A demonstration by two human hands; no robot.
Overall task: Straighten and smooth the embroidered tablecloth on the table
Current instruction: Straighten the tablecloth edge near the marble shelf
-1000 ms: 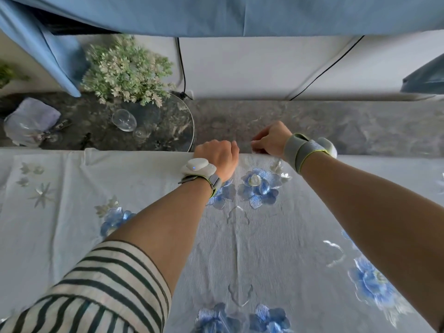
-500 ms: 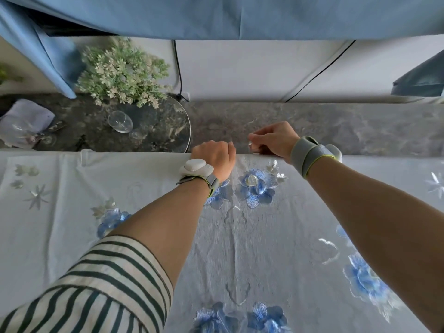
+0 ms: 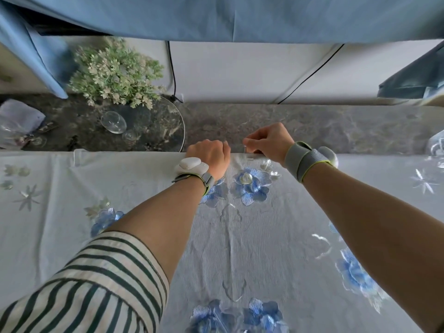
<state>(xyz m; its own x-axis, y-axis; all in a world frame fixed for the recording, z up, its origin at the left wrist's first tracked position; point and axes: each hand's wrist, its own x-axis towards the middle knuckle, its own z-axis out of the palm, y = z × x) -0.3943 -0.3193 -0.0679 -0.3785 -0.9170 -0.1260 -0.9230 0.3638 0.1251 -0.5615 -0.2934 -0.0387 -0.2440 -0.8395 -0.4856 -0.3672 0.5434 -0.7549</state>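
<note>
Reaching forward with both arms outstretched, we meet the far edge of the embroidered tablecloth (image 3: 240, 236), which lies spread over the table with its blue flowers facing up. Our left hand (image 3: 210, 156) is curled into a fist over that edge — knuckles up, fingers tucked under, gripping the hem as far as we can tell. Our right hand (image 3: 269, 141) sits just beside it, thumb and fingertips pinched on the cloth's rim, wrist bent slightly upward.
</note>
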